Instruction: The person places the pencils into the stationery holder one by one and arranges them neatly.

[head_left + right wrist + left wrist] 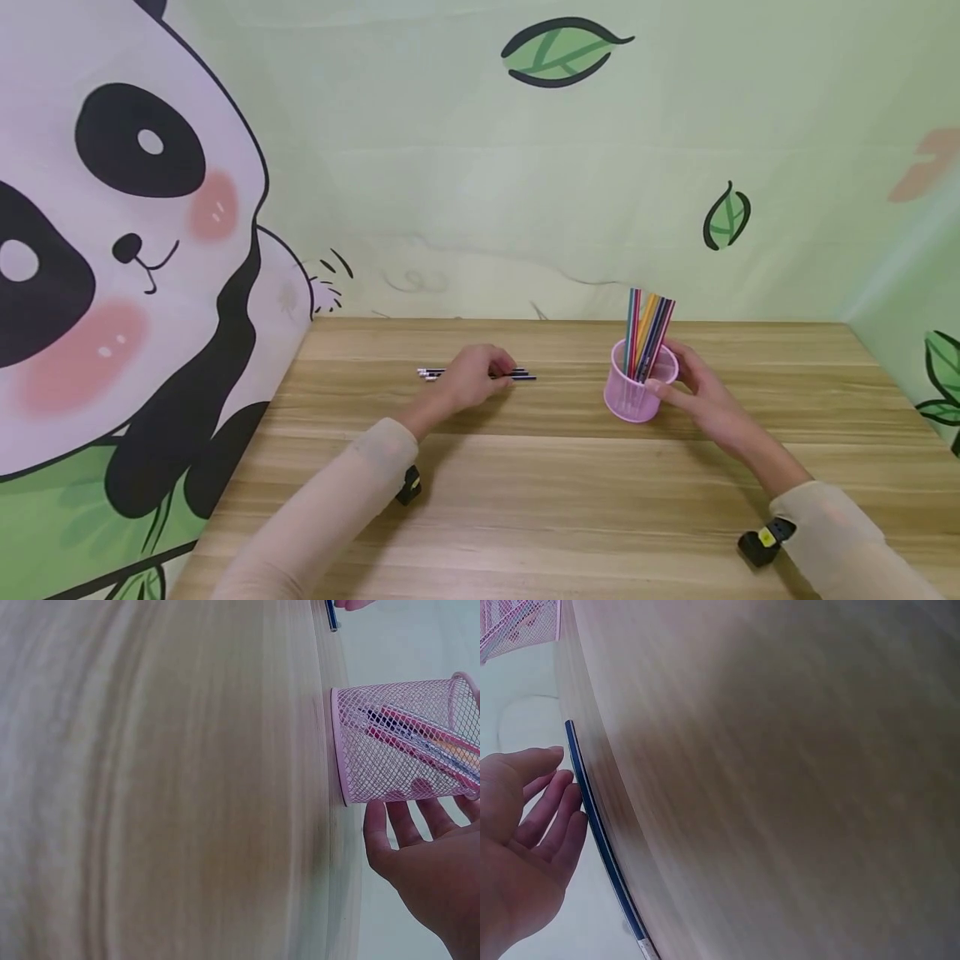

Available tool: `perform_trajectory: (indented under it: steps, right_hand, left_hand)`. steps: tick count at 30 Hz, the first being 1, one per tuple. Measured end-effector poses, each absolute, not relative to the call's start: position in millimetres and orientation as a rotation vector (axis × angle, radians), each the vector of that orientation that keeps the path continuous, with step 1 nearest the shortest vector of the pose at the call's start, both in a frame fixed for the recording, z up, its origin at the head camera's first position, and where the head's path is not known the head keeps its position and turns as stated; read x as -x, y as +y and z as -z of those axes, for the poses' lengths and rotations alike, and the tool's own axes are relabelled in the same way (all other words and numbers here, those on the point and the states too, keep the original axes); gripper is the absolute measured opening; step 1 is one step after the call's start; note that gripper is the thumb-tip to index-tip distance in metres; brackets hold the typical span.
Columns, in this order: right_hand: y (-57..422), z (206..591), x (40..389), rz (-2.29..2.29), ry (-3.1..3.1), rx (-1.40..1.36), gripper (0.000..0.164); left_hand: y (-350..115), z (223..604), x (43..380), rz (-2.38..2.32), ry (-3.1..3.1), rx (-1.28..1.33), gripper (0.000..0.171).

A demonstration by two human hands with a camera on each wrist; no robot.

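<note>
Several dark pencils with pale ends lie side by side on the wooden table, left of centre. Over them is my left hand, its fingers loosely bent and holding nothing. Its fingertips are right at a dark blue pencil in the left wrist view; the hand hides the middle of the pencils in the head view. A pink mesh pencil cup stands upright to the right, with several coloured pencils leaning inside. My right hand holds the cup's right side, thumb in front and fingers behind.
The wooden table reaches back to a pale green wall printed with leaves and a large panda. Small black cameras are strapped at both wrists.
</note>
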State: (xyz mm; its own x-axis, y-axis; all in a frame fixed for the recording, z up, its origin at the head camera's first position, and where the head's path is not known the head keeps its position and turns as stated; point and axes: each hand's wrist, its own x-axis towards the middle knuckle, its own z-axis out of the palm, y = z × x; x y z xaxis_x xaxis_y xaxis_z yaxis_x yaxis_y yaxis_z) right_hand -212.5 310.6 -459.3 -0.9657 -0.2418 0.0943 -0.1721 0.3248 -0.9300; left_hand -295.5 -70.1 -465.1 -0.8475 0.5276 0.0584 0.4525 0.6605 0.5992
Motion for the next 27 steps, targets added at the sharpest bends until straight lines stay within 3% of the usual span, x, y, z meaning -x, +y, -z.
perform_trajectory:
  steps: [9, 27]
  right_hand:
    - [310.2, 459.4, 212.2, 1.74, 2.512, 0.396, 0.079]
    - [307.4, 458.3, 211.5, 1.757, 2.518, 0.418, 0.077]
  left_hand:
    - [-65.0, 465.5, 292.0, -0.802, 2.769, -0.857, 0.007]
    - [-62.3, 462.0, 292.6, -0.68, 2.704, -0.975, 0.005]
